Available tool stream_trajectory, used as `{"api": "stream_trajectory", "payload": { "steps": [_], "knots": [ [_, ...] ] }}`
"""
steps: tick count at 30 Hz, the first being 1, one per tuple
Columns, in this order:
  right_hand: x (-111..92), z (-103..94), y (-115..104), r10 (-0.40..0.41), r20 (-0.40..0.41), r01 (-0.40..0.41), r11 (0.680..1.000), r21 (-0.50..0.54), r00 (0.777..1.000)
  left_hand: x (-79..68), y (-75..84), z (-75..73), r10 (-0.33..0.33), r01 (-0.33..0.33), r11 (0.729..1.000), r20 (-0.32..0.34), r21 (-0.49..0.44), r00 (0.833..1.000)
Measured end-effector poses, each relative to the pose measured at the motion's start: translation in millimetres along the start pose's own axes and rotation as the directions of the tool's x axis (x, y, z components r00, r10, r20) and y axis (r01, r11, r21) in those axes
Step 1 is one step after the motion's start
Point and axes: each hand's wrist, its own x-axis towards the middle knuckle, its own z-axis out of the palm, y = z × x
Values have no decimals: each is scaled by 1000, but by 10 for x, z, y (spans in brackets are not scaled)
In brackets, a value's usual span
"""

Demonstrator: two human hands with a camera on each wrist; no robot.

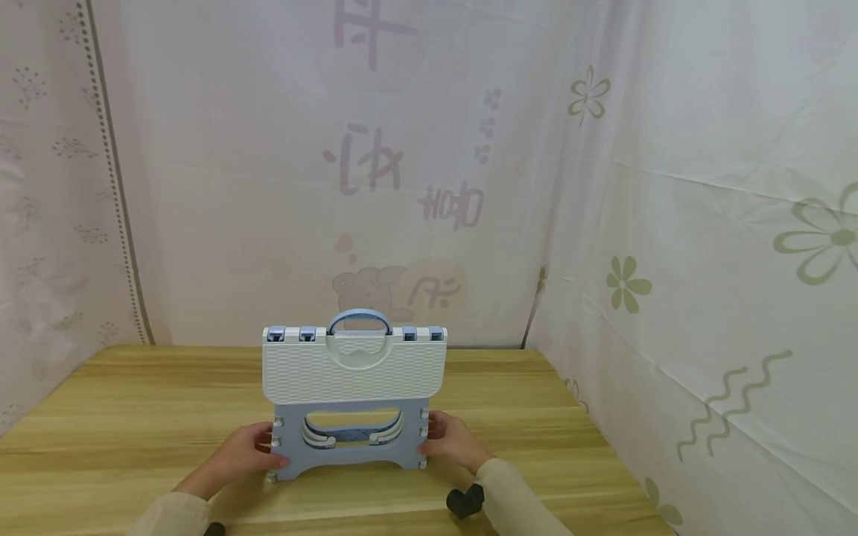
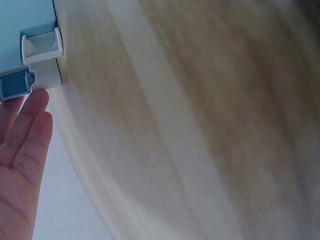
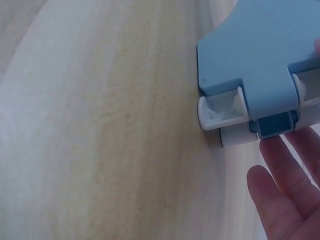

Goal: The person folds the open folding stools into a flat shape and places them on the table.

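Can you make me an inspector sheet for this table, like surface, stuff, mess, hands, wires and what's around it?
Surface: table with streaky wood grain.
Job's things: one folding stool, upright, with a white textured panel above blue legs; its blue handle arches up at the top.
Clutter: nothing seen.
Left hand: holds the stool's left side, thumb in front.
Right hand: holds the stool's right side, thumb in front.
Cables: nothing seen.
Surroundings: pale printed curtains behind the table and at both sides, with green flowers on the right.
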Motion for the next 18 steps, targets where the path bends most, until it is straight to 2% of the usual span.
{"api": "stream_trajectory", "payload": {
  "steps": [18],
  "knots": [
    [-7, -5, 0, 1, 2, -1, 1000, 3, 1000, -4, 66, 15, -41, 42, 998, -27, 44, 999]
  ]
}}
